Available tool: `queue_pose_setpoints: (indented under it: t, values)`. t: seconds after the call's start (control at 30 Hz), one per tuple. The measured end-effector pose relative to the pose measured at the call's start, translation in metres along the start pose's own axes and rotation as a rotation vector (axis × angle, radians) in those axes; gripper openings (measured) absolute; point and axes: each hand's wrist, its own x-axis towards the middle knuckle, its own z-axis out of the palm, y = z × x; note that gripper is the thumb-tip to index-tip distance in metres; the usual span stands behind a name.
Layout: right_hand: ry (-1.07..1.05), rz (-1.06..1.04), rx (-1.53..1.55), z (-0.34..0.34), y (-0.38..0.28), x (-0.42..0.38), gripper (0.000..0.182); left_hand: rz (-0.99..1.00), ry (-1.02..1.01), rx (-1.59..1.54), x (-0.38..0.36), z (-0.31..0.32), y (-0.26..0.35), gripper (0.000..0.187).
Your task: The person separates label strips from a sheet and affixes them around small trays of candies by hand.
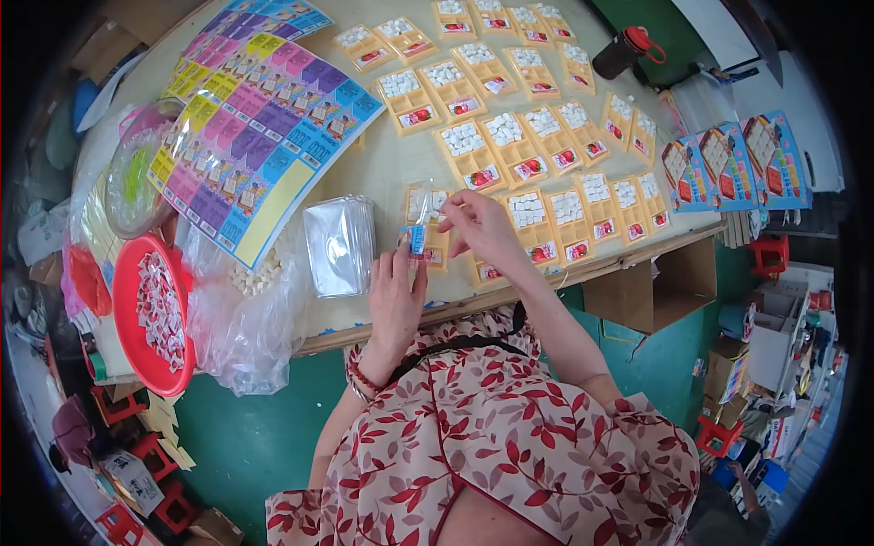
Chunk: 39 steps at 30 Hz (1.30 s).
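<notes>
My left hand [394, 296] reaches up from the table's front edge, its fingers closed on the lower end of a small clear plastic packet [419, 234] with a blue printed label. Just right of the packet is my right hand [482, 226], thumb and fingers curled together; what they pinch, if anything, is too small to make out. Beneath the packet lies a yellow compartment tray [439, 244] with white pieces, partly hidden by my hands. Left of it, close to my left hand, sits a stack of clear plastic film or sleeves [340, 246] with a silvery shine.
Several filled yellow trays [503, 132] with strawberry labels stand in rows. Colourful printed sheets [264, 127] lie at left, beside a red basin [127, 314] of small packets and a plastic bag [250, 332]. A dark bottle [621, 55] and blue boxes [724, 164] are at right.
</notes>
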Motion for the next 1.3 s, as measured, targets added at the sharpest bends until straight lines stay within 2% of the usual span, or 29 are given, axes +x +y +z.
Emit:
queue_pose_setpoints:
  t: [0.07, 0.1, 0.17, 0.27, 0.43, 0.57, 0.63, 0.77, 0.83, 0.87, 0.93, 0.97, 1.03, 1.17, 1.23, 1.3]
  values:
    - [0.112, -0.058, -0.268, -0.008, 0.006, 0.006, 0.022, -0.028, -0.013, 0.001, -0.001, -0.002, 0.000, 0.038]
    - [0.110, -0.059, -0.268, -0.008, 0.010, 0.007, 0.022, -0.055, -0.028, -0.021, -0.002, -0.002, 0.000, 0.039]
    - [-0.110, 0.110, -0.061, -0.009, 0.017, 0.011, 0.022, -0.083, -0.041, -0.040, -0.001, -0.002, 0.000, 0.039]
    - [-0.159, 0.081, -0.009, 0.007, 0.024, 0.011, 0.020, -0.060, -0.038, -0.036, -0.001, -0.001, 0.003, 0.040]
    - [-0.091, 0.060, 0.135, 0.015, 0.033, 0.017, 0.016, -0.053, 0.011, -0.051, 0.000, -0.006, 0.010, 0.043]
    - [-0.030, 0.078, 0.233, 0.019, 0.040, 0.018, 0.013, -0.045, -0.024, -0.056, 0.000, -0.007, 0.009, 0.044]
    - [-0.052, 0.091, 0.227, 0.016, 0.043, 0.019, 0.012, -0.142, -0.091, -0.180, 0.000, -0.007, 0.003, 0.044]
    - [-0.127, 0.056, 0.180, 0.013, 0.051, 0.023, 0.010, -0.172, -0.037, -0.216, 0.005, -0.014, 0.012, 0.044]
    - [-0.165, 0.042, 0.199, 0.013, 0.051, 0.022, 0.010, -0.025, 0.117, -0.118, 0.008, -0.012, 0.018, 0.042]
    - [-0.205, 0.027, 0.218, 0.013, 0.050, 0.022, 0.010, -0.024, 0.117, -0.117, 0.008, -0.011, 0.015, 0.042]
    - [-0.223, 0.044, 0.225, 0.012, 0.044, 0.020, 0.011, -0.126, -0.024, -0.261, 0.006, -0.006, 0.005, 0.044]
    - [-0.241, 0.064, 0.231, 0.010, 0.043, 0.020, 0.013, -0.125, -0.024, -0.263, 0.005, -0.006, 0.001, 0.044]
    - [-0.283, 0.078, 0.271, 0.005, 0.047, 0.022, 0.014, -0.264, -0.169, -0.406, 0.004, -0.008, -0.002, 0.046]
    - [-0.311, 0.111, 0.285, 0.003, 0.041, 0.021, 0.017, -0.292, -0.184, -0.365, 0.007, -0.016, 0.006, 0.046]
    - [-0.318, 0.112, 0.244, 0.003, 0.040, 0.022, 0.017, -0.141, -0.059, -0.255, 0.007, -0.014, 0.010, 0.044]
    - [-0.326, 0.110, 0.204, 0.005, 0.040, 0.023, 0.017, -0.165, -0.083, -0.281, 0.009, -0.013, 0.009, 0.044]
